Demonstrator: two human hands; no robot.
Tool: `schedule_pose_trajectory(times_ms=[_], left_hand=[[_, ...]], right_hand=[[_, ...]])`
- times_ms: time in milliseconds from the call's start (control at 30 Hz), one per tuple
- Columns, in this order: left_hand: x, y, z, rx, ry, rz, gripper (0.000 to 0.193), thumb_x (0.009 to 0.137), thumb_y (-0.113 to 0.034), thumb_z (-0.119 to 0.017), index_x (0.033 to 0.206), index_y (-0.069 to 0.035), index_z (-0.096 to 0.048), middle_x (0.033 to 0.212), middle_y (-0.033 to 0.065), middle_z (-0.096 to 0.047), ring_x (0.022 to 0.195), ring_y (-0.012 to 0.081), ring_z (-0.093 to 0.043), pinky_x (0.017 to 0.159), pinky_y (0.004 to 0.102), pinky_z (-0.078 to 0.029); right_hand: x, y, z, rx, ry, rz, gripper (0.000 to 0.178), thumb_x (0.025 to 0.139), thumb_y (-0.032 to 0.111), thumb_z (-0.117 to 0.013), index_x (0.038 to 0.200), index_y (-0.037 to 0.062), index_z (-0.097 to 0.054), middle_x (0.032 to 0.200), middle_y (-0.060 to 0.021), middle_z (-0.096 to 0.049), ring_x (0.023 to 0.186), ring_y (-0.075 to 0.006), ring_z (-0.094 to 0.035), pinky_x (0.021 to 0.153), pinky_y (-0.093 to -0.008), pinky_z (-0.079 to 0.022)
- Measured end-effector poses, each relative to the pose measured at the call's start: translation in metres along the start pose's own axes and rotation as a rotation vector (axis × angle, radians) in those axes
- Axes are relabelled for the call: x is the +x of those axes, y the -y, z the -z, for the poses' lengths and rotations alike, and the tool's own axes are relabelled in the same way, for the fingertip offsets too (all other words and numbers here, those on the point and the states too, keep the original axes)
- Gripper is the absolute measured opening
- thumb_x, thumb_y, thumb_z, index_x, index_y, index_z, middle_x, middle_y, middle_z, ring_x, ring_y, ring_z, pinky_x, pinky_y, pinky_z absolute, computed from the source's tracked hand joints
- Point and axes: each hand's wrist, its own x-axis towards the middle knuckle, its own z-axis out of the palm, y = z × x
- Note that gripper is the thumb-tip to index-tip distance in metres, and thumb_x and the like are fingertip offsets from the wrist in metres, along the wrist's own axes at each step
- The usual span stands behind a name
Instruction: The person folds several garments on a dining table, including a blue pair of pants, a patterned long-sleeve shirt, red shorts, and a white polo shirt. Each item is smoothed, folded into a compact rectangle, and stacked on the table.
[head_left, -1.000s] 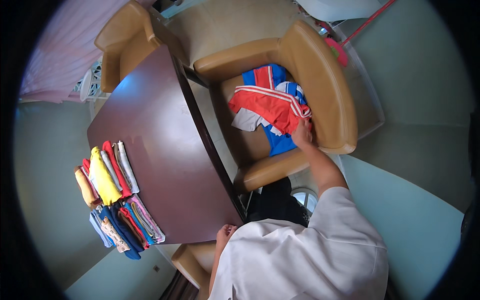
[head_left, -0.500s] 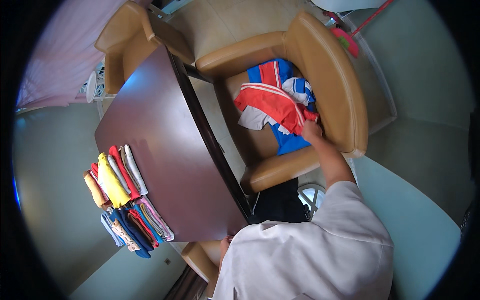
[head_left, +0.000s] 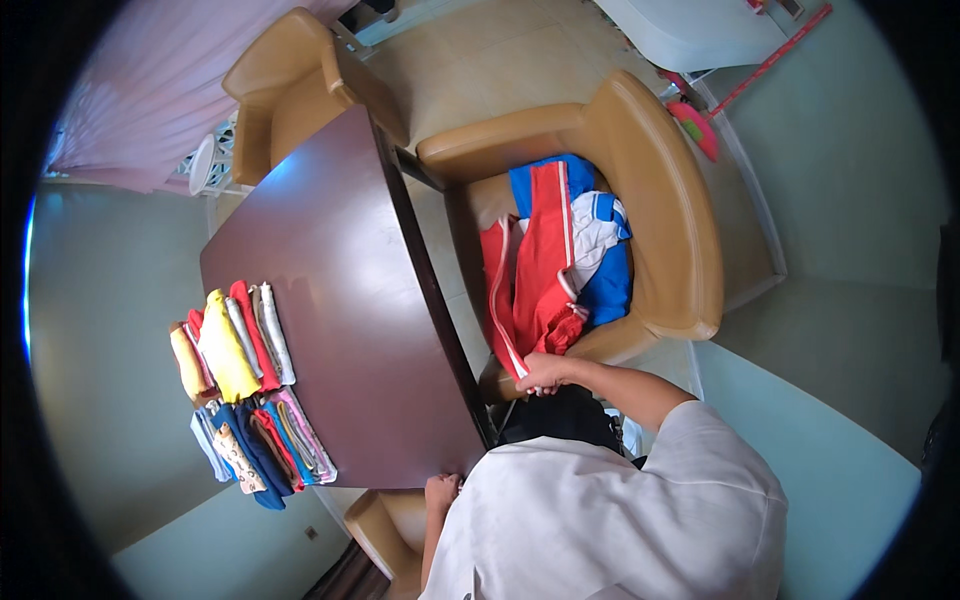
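Note:
My right hand point(head_left: 548, 373) is closed on the lower end of a pair of red trousers point(head_left: 549, 240) with white side stripes, by the near armrest of a tan armchair point(head_left: 680, 200). The rest of the trousers stretches away over the seat, with a gathered part bunched beside my hand. Under and beside them lie a blue garment point(head_left: 607, 290) and a crumpled white garment with blue trim point(head_left: 592, 225). At the near edge of the dark wooden table point(head_left: 350, 250), my left hand point(head_left: 442, 490) rests with curled fingers, its underside hidden.
Folded clothes stand in two rows on the table's left side, including a yellow one point(head_left: 227, 350) and a navy one point(head_left: 262, 465). Another tan armchair point(head_left: 290, 110) is at the far end, and a third chair point(head_left: 385, 525) is close by my left arm. A pink curtain point(head_left: 150, 100) hangs far left.
My right hand has pulled the red trousers toward me, from the chair's backrest side to the near armrest. More of the white garment shows. My left hand stays at the table edge.

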Motion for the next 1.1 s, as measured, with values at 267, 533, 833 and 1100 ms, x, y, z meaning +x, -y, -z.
schedule_pose_trajectory(times_ms=[267,533,833,1100], left_hand=[[-0.046,-0.037,0.004,-0.364,-0.126,0.104,0.036,0.082,-0.032,-0.06,0.073,0.0,-0.075,0.071,0.0144,-0.074,0.07,0.027,-0.074,0.074,0.0376,-0.058],[-0.01,0.001,-0.023,-0.358,-0.099,0.047,0.037,0.084,-0.037,-0.064,0.07,-0.003,-0.073,0.067,0.012,-0.073,0.069,0.0267,-0.073,0.073,0.0384,-0.057],[-0.015,-0.039,0.008,-0.403,-0.057,-0.427,0.044,0.092,-0.041,-0.074,0.104,0.001,-0.071,0.095,0.0147,-0.074,0.088,0.0242,-0.071,0.082,0.0379,-0.056],[-0.078,-0.12,0.084,-0.684,-0.196,-0.868,0.045,0.092,-0.021,-0.077,0.129,-0.001,-0.062,0.11,0.0155,-0.073,0.099,0.0243,-0.071,0.086,0.0358,-0.058]], right_hand=[[-0.007,0.032,-0.007,0.142,-0.027,0.078,0.02,0.098,0.021,-0.065,0.084,0.0066,-0.064,0.066,-0.0063,-0.065,0.047,-0.0138,-0.058,0.04,-0.0281,-0.044],[-0.053,0.093,0.025,0.752,-0.041,0.456,0.012,0.103,0.019,-0.06,0.106,0.0084,-0.064,0.08,-0.006,-0.068,0.058,-0.0166,-0.063,0.049,-0.0295,-0.048],[-0.139,0.169,-0.05,0.742,0.541,1.025,0.036,0.104,0.024,-0.061,0.135,0.0067,-0.054,0.106,-0.0112,-0.068,0.088,-0.0243,-0.068,0.059,-0.0355,-0.055],[-0.176,0.229,-0.105,0.586,0.425,1.069,0.035,0.109,0.03,-0.051,0.128,0.0015,-0.061,0.104,-0.0152,-0.072,0.061,-0.0204,-0.062,0.047,-0.0314,-0.045]])
